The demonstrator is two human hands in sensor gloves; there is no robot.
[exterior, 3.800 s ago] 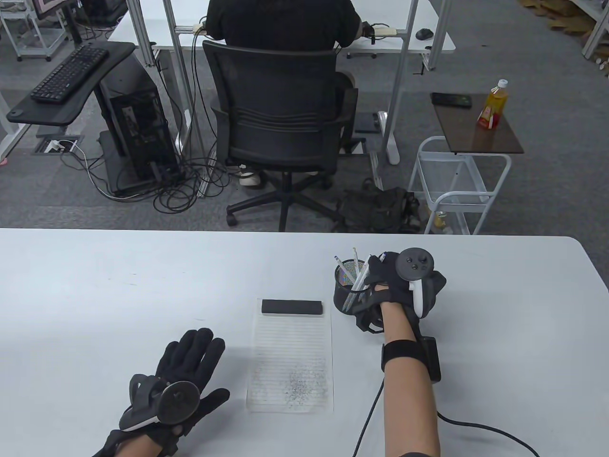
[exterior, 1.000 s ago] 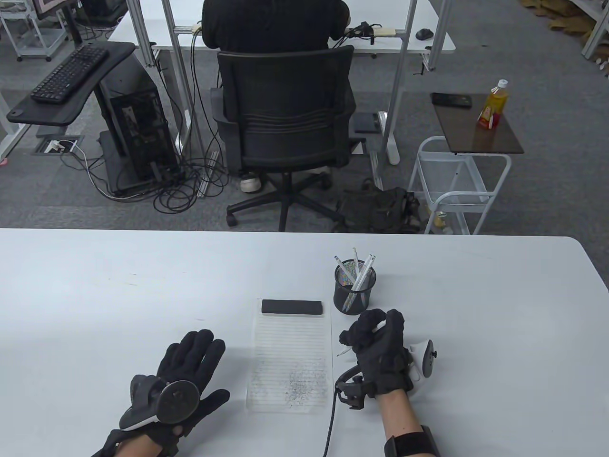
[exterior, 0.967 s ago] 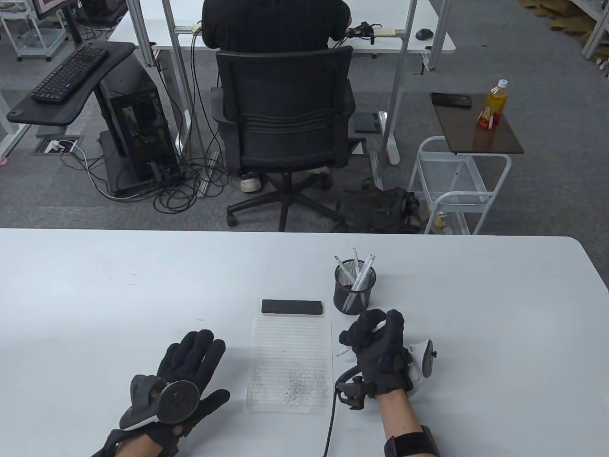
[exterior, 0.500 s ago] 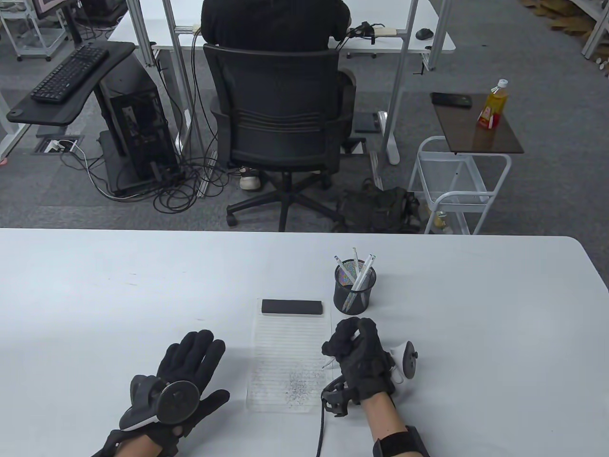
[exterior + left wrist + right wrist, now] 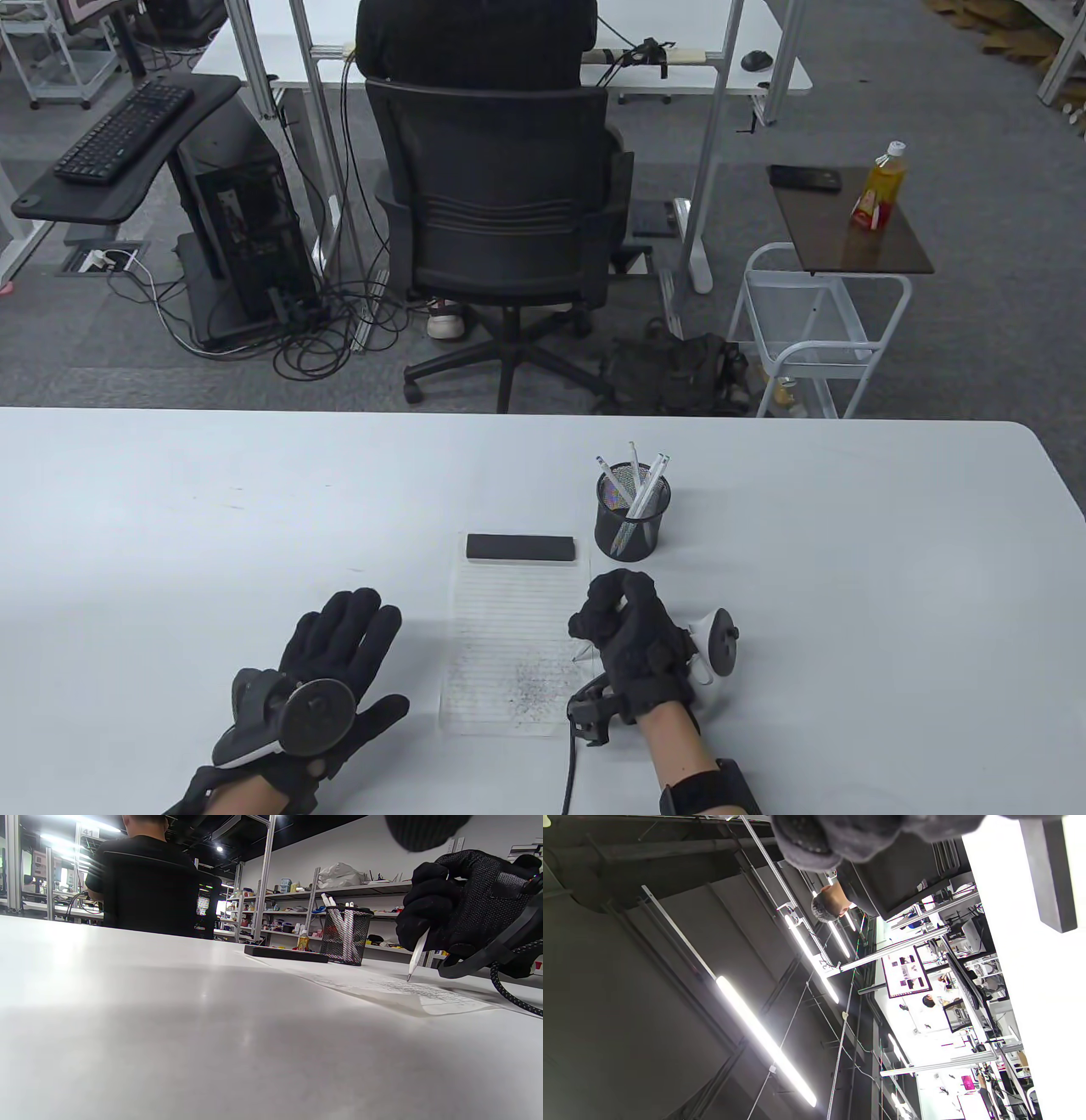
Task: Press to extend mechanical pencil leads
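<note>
Right hand (image 5: 640, 645): fingers curled tight around a white mechanical pencil (image 5: 418, 952), fist over the lined paper sheet's (image 5: 517, 637) right edge, knuckles toward 12 o'clock, thumb folded over the top of the fist. In the left wrist view the pencil slants down to the left and its tip sits at the scribbled area of the sheet; actual contact cannot be confirmed. In the table view only a short stub of the pencil shows below the fist, at its 8 o'clock. Whether the thumb is on the push end is hidden by the glove. The tracker on this hand juts out at 3 o'clock, and a black cable runs from the wrist off the bottom edge.

Left hand (image 5: 327, 671): flat on the table (image 5: 170, 526), palm down, fingers spread and pointing toward 1 o'clock, gripping nothing. Its tracker covers the back of the hand; the wrist is cut off by the frame edge.

At 12 o'clock from the right hand stands a black mesh pencil cup (image 5: 632, 518) with several white pencils leaning in it; the exact count is hard to read. A black rectangular block (image 5: 520, 548) lies across the top of the sheet, at 9 o'clock from the cup.

The right wrist view is turned sideways and shows mostly ceiling and lights; only a blurred glove part at its top edge.
</note>
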